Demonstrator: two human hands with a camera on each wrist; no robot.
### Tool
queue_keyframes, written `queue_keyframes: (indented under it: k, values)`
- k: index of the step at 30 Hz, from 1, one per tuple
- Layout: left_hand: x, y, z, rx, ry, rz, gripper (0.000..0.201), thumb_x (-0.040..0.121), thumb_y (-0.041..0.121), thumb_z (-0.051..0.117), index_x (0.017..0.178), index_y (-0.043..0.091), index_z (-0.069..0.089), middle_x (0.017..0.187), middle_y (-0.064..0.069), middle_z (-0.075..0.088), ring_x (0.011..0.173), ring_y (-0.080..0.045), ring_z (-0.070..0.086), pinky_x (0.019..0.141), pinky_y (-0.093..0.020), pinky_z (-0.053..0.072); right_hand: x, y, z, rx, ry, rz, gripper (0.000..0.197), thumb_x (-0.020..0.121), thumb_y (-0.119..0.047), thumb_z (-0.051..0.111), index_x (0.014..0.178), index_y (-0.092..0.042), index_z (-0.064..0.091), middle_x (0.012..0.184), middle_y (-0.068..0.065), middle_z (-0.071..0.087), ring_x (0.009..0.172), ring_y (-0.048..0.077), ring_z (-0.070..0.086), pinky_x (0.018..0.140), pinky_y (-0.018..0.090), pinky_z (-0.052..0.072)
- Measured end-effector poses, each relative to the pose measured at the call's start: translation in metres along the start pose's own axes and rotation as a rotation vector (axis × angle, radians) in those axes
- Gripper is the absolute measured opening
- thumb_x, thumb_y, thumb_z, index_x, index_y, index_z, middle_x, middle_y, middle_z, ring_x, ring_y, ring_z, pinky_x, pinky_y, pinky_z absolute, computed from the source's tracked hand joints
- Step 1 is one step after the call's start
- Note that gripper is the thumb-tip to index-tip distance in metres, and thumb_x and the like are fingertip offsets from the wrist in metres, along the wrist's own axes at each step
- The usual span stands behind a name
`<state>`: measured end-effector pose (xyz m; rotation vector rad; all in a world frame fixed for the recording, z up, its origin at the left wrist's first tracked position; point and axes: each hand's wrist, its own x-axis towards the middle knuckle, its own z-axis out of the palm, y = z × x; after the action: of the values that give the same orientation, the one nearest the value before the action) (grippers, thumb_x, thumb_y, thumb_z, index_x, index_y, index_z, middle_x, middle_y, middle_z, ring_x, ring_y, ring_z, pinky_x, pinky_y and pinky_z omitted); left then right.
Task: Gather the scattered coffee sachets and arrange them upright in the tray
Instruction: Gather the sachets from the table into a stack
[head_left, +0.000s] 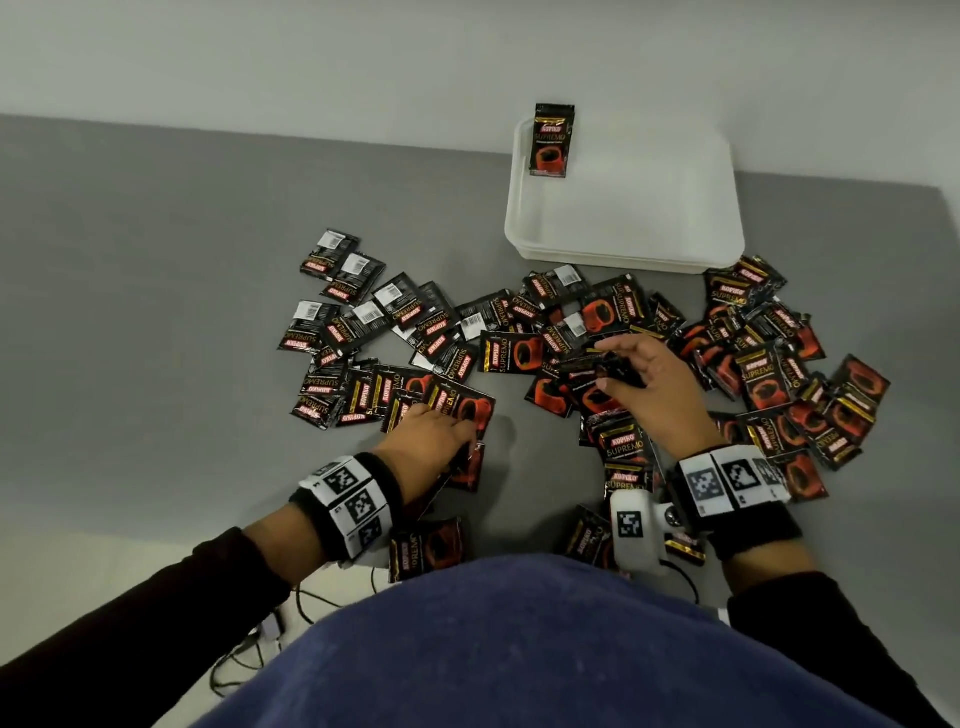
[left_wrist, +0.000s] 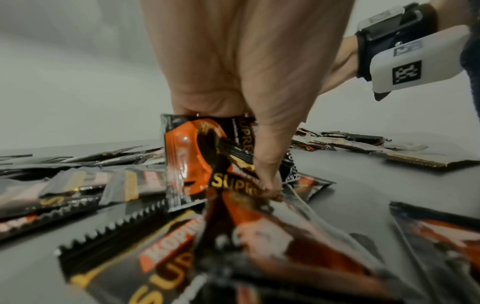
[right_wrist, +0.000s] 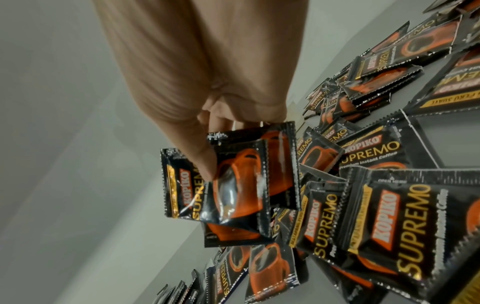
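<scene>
Black and orange coffee sachets (head_left: 769, 374) lie scattered flat over the grey table, in a left cluster (head_left: 358, 322) and a denser right pile. The white tray (head_left: 675, 218) sits at the back right, with one sachet (head_left: 553, 140) standing upright in its far left corner. My left hand (head_left: 457, 426) is low over the left cluster and pinches a couple of sachets (left_wrist: 192, 156) between thumb and fingers. My right hand (head_left: 605, 364) hovers over the middle of the pile and holds a small fanned stack of sachets (right_wrist: 241, 185).
A pale wall runs behind the table. Bare grey tabletop (head_left: 130, 312) spreads to the left of the sachets. Loose cables (head_left: 260, 639) hang by the near edge at lower left. More sachets (head_left: 426, 548) lie close to my body.
</scene>
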<state>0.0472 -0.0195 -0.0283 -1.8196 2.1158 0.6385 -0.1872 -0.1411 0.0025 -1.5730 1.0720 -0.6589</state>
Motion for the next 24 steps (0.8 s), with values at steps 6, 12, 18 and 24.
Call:
queue_keyframes:
  k: [6, 12, 18, 24]
  values:
    - [-0.018, -0.033, -0.026, -0.671, 0.232, -0.199, 0.046, 0.078, 0.011, 0.07, 0.119, 0.025, 0.054, 0.109, 0.005, 0.06, 0.099, -0.011, 0.056, 0.091, -0.026, 0.044, 0.006, -0.008, 0.002, -0.034, -0.098, 0.111, 0.044, 0.074, 0.002, 0.072, 0.108, -0.023, 0.06, 0.107, -0.007, 0.065, 0.1, 0.001, 0.061, 0.089, 0.016, 0.047]
    - [-0.065, -0.069, -0.028, -1.146, 0.607, -0.504, 0.018, 0.081, 0.012, 0.068, 0.096, 0.018, 0.06, 0.092, -0.012, 0.066, 0.083, -0.032, 0.065, 0.075, -0.047, 0.055, 0.036, -0.033, 0.068, -0.387, -0.506, 0.093, 0.029, 0.074, -0.012, 0.075, 0.102, -0.011, 0.068, 0.089, -0.005, 0.067, 0.078, 0.001, 0.062, 0.077, 0.017, 0.047]
    - [-0.104, -0.067, 0.001, -1.366, 0.561, -0.655, 0.014, 0.08, 0.012, 0.069, 0.09, 0.019, 0.062, 0.089, -0.015, 0.067, 0.083, -0.032, 0.067, 0.076, -0.049, 0.056, 0.05, -0.027, 0.142, -0.83, -0.564, -0.044, 0.03, 0.076, -0.018, 0.073, 0.104, -0.013, 0.065, 0.112, 0.006, 0.056, 0.105, 0.02, 0.053, 0.098, 0.034, 0.043]
    - [-0.096, -0.039, 0.026, -1.001, 0.274, -0.586, 0.027, 0.08, 0.025, 0.069, 0.105, 0.016, 0.062, 0.094, 0.005, 0.061, 0.082, -0.014, 0.062, 0.07, -0.017, 0.047, 0.048, -0.012, 0.151, -0.848, -0.458, -0.055, 0.029, 0.078, -0.017, 0.07, 0.104, -0.014, 0.061, 0.116, 0.005, 0.05, 0.103, 0.023, 0.055, 0.092, 0.029, 0.043]
